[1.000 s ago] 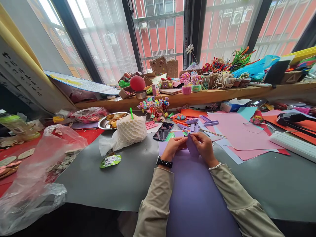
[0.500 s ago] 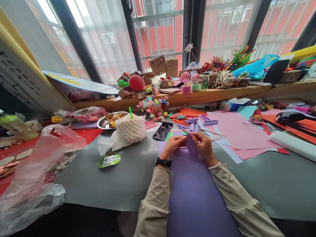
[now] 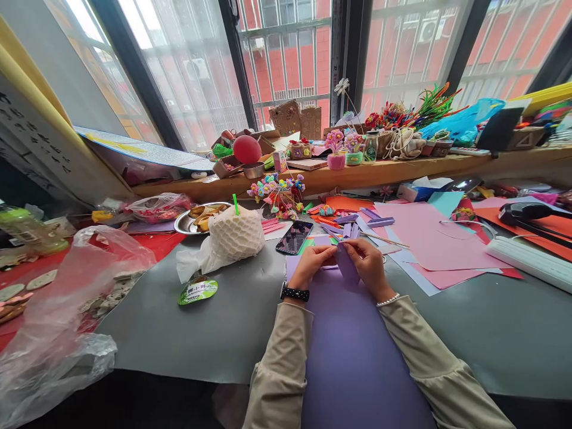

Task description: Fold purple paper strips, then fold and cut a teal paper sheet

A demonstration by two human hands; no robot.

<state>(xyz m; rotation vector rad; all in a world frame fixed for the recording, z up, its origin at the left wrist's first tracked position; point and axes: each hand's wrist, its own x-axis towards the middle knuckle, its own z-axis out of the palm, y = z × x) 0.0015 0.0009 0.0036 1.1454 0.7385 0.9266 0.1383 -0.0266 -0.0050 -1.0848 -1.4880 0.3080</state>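
Between my two hands a small piece of purple paper (image 3: 347,267) is held up, its lower part hanging down. My left hand (image 3: 313,262) pinches it at its left edge. On the other side my right hand (image 3: 367,265) grips it between thumb and fingers. Both wrists rest over a large purple sheet (image 3: 355,351) that runs toward my body. Folded purple paper strips (image 3: 379,221) lie just beyond my hands. A black smartphone (image 3: 294,237) is to the left of them.
Left of my hands stand a netting-wrapped coconut (image 3: 236,234) with a green straw, a green-white label (image 3: 198,292) and a metal plate (image 3: 182,223). Pink paper sheets (image 3: 429,232) and a white power strip (image 3: 531,262) lie at right. A plastic bag (image 3: 84,298) covers the left side.
Almost nothing differs. Both hands keep the same pinch on the purple paper, and the view has shifted very slightly.
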